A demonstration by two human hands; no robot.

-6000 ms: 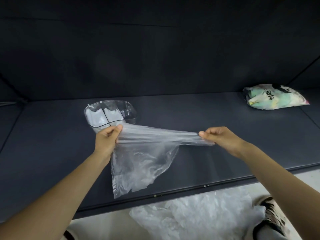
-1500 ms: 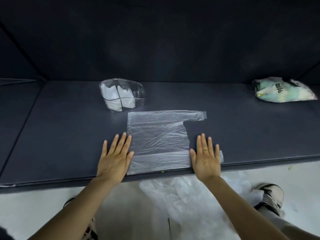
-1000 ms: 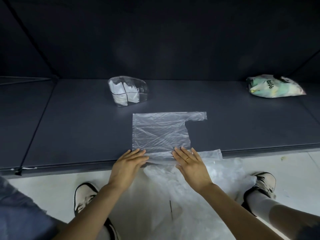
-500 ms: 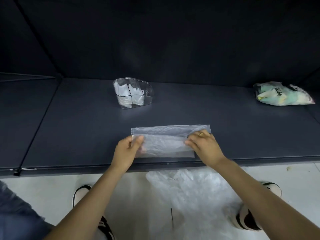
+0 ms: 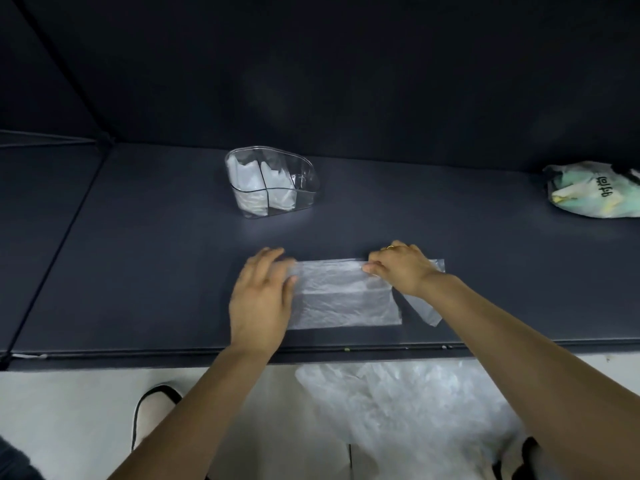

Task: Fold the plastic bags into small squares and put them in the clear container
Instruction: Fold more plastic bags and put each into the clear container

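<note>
A clear plastic bag point(image 5: 346, 301) lies folded in half as a flat strip on the dark table point(image 5: 156, 271), near its front edge. One handle strip pokes out at the lower right. My left hand point(image 5: 263, 299) lies flat over the strip's left end, slightly blurred. My right hand point(image 5: 398, 268) has its fingers curled and pinches the folded far edge at the upper right. The clear container point(image 5: 306, 199) stands behind the bag, with a divider and white folded bags point(image 5: 249, 181) inside it.
A stuffed colourful printed bag point(image 5: 595, 194) lies at the far right of the table. A pile of loose clear bags point(image 5: 398, 410) lies on the floor below the front edge. A dark wall rises behind the table.
The bag was spread flat, then both hands took its near edge and folded it over to the far edge. My left hand has now let go and lies flat on the left end.
</note>
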